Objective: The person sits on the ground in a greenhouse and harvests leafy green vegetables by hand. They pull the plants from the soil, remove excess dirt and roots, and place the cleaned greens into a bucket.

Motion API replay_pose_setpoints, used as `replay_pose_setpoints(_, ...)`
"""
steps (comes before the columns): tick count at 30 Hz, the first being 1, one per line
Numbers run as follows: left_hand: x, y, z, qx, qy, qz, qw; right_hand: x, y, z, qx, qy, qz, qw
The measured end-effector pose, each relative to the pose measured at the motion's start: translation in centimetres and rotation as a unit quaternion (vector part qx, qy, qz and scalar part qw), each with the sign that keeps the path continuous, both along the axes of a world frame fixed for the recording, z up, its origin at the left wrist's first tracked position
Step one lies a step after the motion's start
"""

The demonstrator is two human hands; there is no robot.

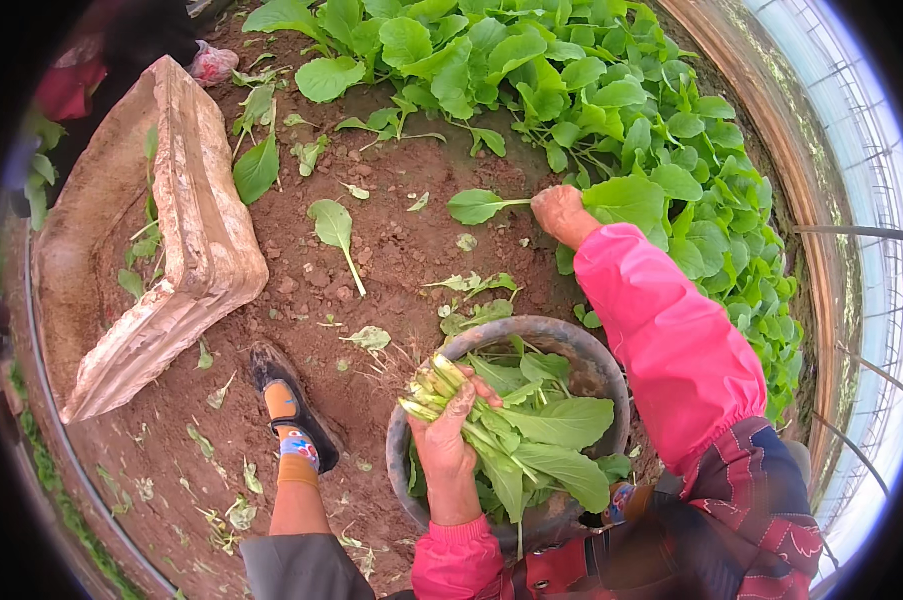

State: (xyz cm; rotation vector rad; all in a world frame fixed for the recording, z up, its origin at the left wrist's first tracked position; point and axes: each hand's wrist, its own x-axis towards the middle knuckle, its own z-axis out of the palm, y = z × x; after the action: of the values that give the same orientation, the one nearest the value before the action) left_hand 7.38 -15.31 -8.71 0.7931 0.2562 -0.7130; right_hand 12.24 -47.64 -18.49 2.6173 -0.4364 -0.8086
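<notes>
My left hand (451, 457) grips a bunch of leafy greens (549, 442), its pale cut stem ends showing above my fist. Below the bunch stands a round dark basin (616, 367) with more green leaves inside. Farther up, my right hand (562, 214) is curled at the edge of the growing greens (571, 82). From its fingers the stem of a single leaf (477, 206) sticks out to the left. A large leaf lies against the right wrist. Both forearms wear pink sleeve covers (669, 322).
A worn, dirty foam box (203, 187) with some leaves in it sits at the left. Loose leaves (335, 225) litter the brown soil. My shoed foot (294, 409) is left of the basin. A wooden board (819, 300) and plastic sheeting line the right side. Someone's dark-clothed figure is partly visible upper left.
</notes>
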Motion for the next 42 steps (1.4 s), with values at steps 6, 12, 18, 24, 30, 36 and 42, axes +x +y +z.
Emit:
replay_pose_setpoints(6, -0.6, 0.2, 2.9, -0.034, -0.044, 0.014, 0.998, -1.2, 7.5, 16.5, 0.173, -0.296, 0.0, 0.94)
replay_pose_setpoints(12, -0.5, 4.8, 7.1, -0.014, -0.126, -0.026, 0.992, -6.4, 14.6, 18.2, 0.199, -0.369, -0.108, 0.902)
replay_pose_setpoints(18, -2.2, 8.5, 13.0, 0.046, -0.21, -0.056, 0.975, -13.0, 16.6, 13.6, 0.198, -0.326, -0.195, 0.904)
replay_pose_setpoints(24, -5.6, 8.8, 13.8, 0.056, -0.26, -0.143, 0.953, -15.3, 21.1, 24.1, 0.404, -0.412, -0.23, 0.784)
replay_pose_setpoints(30, -9.8, 7.1, 13.2, 0.023, -0.29, -0.272, 0.918, -19.4, 25.1, 25.1, 0.653, -0.534, -0.263, 0.469)
replay_pose_setpoints(36, -12.5, 7.0, 14.0, 0.065, -0.348, -0.271, 0.895, -21.2, 25.5, 25.1, 0.783, -0.475, -0.252, 0.314)
replay_pose_setpoints(42, -13.0, 8.3, 12.9, 0.214, -0.46, -0.305, 0.806, -20.8, 23.1, 23.8, 0.554, -0.562, -0.123, 0.601)
